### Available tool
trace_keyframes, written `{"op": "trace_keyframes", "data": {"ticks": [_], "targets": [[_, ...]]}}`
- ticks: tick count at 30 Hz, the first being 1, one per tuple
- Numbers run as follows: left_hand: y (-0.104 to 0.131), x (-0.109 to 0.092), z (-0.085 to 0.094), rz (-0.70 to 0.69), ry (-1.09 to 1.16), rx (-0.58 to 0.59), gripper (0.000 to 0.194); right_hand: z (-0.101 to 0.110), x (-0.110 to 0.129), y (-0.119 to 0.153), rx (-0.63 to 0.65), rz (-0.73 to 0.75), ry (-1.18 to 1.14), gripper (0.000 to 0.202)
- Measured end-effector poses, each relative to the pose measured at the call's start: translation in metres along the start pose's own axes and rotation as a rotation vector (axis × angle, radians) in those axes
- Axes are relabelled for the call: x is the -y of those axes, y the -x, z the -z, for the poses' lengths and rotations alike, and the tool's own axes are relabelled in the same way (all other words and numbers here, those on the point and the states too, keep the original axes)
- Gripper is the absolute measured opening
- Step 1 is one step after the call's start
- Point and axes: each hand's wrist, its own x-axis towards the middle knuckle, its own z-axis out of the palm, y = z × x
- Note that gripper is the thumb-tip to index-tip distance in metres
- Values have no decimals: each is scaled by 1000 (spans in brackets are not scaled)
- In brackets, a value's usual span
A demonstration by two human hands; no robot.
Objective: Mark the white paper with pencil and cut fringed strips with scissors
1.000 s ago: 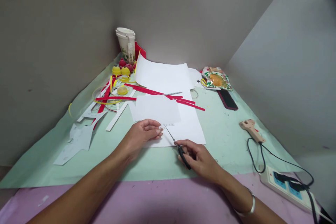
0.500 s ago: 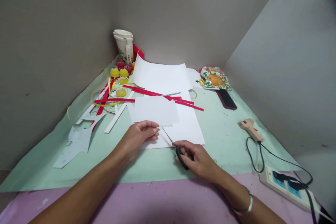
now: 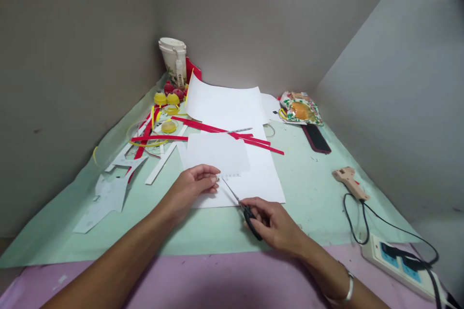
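Observation:
My right hand (image 3: pixel 273 222) is wrapped round the black handles of a pair of scissors (image 3: pixel 250 219). Their thin blades point up and left over white paper, with the tips just right of my left fingertips. My left hand (image 3: pixel 199 181) is closed in a pinch, and what it holds is too small to name. Beside those fingers, a row of tiny pale pieces or marks (image 3: pixel 232 175) runs along the near edge of a smaller white sheet (image 3: pixel 217 152). That sheet lies over a larger white sheet (image 3: pixel 263 186).
Red strips (image 3: pixel 259 142) and a pen (image 3: pixel 239 130) cross the papers. Left are yellow round pieces (image 3: pixel 168 127) and cut white scraps (image 3: pixel 105 198); behind stands a white cup (image 3: pixel 174 60). Right are a phone (image 3: pixel 316 139), a glue gun (image 3: pixel 350 183) and a power strip (image 3: pixel 398 265).
The view has shifted slightly. The scissors' tips sit a little lower relative to the small sheet's edge; my left hand keeps its pinch and nearly the same place.

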Motion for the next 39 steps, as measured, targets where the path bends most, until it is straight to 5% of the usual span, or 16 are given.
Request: {"op": "trace_keyframes", "data": {"ticks": [21,29,34,39], "targets": [[2,2,-3,-66,-28,71,20,-3,-3,0,-6,24,-4,40],[-3,-19,-9,-57,-53,56,23,12,13,-4,-2,-34,-306,34],[-23,-38,-10,-140,0,6,28,38,23,-23,-125,106,-80,35],[-42,-31,-10,-151,32,-63,31,38,9,-50,-174,185,76,38]]}}
